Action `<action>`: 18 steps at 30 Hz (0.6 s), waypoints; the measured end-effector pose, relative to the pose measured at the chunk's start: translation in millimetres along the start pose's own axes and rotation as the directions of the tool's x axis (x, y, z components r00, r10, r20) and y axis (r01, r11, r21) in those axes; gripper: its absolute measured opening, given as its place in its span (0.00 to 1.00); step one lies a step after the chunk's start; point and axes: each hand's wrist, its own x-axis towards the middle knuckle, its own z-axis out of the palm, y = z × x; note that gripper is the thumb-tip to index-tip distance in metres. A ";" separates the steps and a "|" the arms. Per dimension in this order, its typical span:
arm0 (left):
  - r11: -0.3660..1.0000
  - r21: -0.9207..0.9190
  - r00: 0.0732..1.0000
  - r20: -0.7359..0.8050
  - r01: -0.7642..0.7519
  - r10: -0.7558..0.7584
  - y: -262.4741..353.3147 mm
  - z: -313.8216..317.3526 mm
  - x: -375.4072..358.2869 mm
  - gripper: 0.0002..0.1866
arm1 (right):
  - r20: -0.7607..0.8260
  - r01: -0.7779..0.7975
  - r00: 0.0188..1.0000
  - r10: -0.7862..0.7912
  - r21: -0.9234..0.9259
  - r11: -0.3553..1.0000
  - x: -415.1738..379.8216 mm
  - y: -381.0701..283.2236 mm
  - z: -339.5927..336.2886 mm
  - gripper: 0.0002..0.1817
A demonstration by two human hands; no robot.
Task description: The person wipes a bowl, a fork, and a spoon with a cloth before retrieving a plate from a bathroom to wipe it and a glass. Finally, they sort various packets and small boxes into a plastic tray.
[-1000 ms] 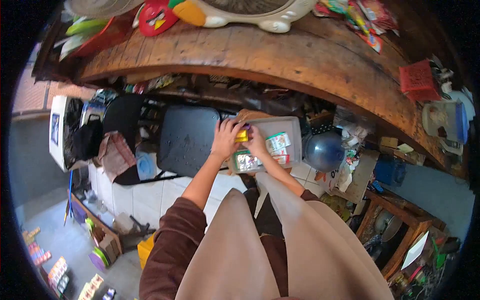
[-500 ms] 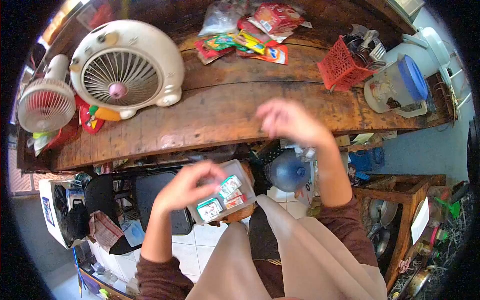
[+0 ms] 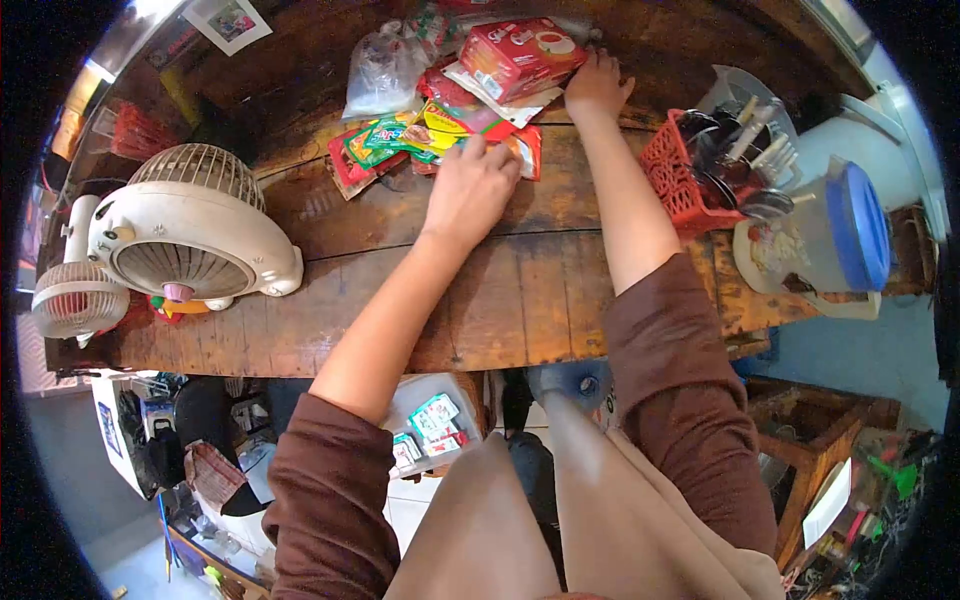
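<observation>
On the wooden table [image 3: 500, 300], my left hand [image 3: 474, 190] rests with bent fingers at the near edge of a pile of colourful sachets [image 3: 440, 128]; its fingertips are partly hidden, so a grip cannot be made out. My right hand [image 3: 598, 88] reaches to the right side of a red box [image 3: 520, 58] lying on top of the packets, its fingers apart and pointing toward the back of the table. A clear plastic bag [image 3: 384, 72] sits left of the box. Below the table edge, a translucent tray [image 3: 468, 452] holds several small packs.
A white fan [image 3: 190, 240] and a smaller fan [image 3: 80, 300] stand at the left. At the right are a red basket [image 3: 665, 170] of utensils and a pitcher with a blue lid [image 3: 860, 228]. A wooden stand [image 3: 810, 450] is at the lower right.
Both hands have moved forward, the left from above the tray to the sachets, the right from the table's front to beside the red box. The view has shifted.
</observation>
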 end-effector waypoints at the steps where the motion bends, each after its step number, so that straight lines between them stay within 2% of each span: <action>1: 0.994 0.102 0.999 0.017 -0.031 0.029 1.7 -0.3 -0.6 0.06 | -0.056 0.026 0.998 -0.026 -0.006 1.000 3.7 -0.2 7.3 0.21; 2: 0.978 0.201 0.998 0.038 -0.062 0.056 3.5 -1.4 -0.9 0.06 | -0.047 0.031 0.998 -0.030 0.008 1.000 5.2 0.2 13.5 0.21; 4: 0.975 0.213 0.998 0.022 -0.057 0.053 3.8 -2.4 -1.5 0.06 | 0.162 -0.021 0.986 0.027 -0.041 0.999 8.5 -3.5 8.5 0.20; 5: 0.979 0.190 0.997 0.017 -0.073 0.071 3.8 -3.8 -1.7 0.06 | 0.172 0.017 0.985 0.013 -0.169 0.985 10.7 -3.6 11.3 0.19; 6: 0.982 0.163 0.996 0.011 -0.090 0.090 4.6 -5.5 -2.5 0.06 | 0.172 0.019 0.985 0.010 -0.165 0.986 8.7 -7.1 4.5 0.19; 8: 0.990 0.114 0.996 -0.005 -0.087 0.089 6.0 -12.5 -5.8 0.06 | 0.179 0.043 0.984 0.014 -0.310 0.950 3.7 -15.2 -20.4 0.18; 9: 0.998 0.044 0.994 -0.090 -0.052 0.056 7.4 -15.7 -8.3 0.06 | 0.183 0.047 0.983 0.011 -0.311 0.949 5.0 -18.5 -25.3 0.18; 10: 0.999 -0.030 0.985 -0.170 -0.020 0.014 9.3 -18.5 -11.5 0.07 | 0.238 0.063 0.971 0.034 -0.391 0.918 4.0 -21.9 -29.8 0.17; 11: 0.999 -0.036 0.987 -0.161 -0.009 0.003 11.4 -20.9 -15.9 0.07 | 0.294 0.088 0.954 0.061 -0.467 0.880 1.0 -24.4 -33.9 0.17; 13: 0.981 -0.184 0.940 -0.319 0.060 -0.117 15.9 -28.5 -28.0 0.07 | 0.326 0.099 0.944 0.057 -0.442 0.891 -7.8 -28.5 -46.0 0.17; 14: 0.979 -0.187 0.943 -0.304 0.082 -0.137 19.3 -30.2 -33.9 0.07 | 0.342 0.098 0.938 0.056 -0.416 0.904 -14.8 -31.7 -51.5 0.17; 15: 0.934 -0.341 0.880 -0.403 0.109 -0.250 23.2 -30.4 -37.2 0.06 | 0.294 0.086 0.954 0.055 -0.444 0.892 -21.4 -33.0 -51.9 0.16; 16: 0.867 -0.485 0.795 -0.480 0.112 -0.371 26.4 -34.2 -40.5 0.06 | 0.314 0.106 0.949 0.042 -0.438 0.893 -27.7 -33.5 -56.4 0.16; 18: 0.835 -0.538 0.760 -0.493 0.117 -0.424 32.8 -50.8 -50.5 0.03 | 0.318 0.102 0.947 0.046 -0.434 0.895 -41.9 -36.7 -71.7 0.14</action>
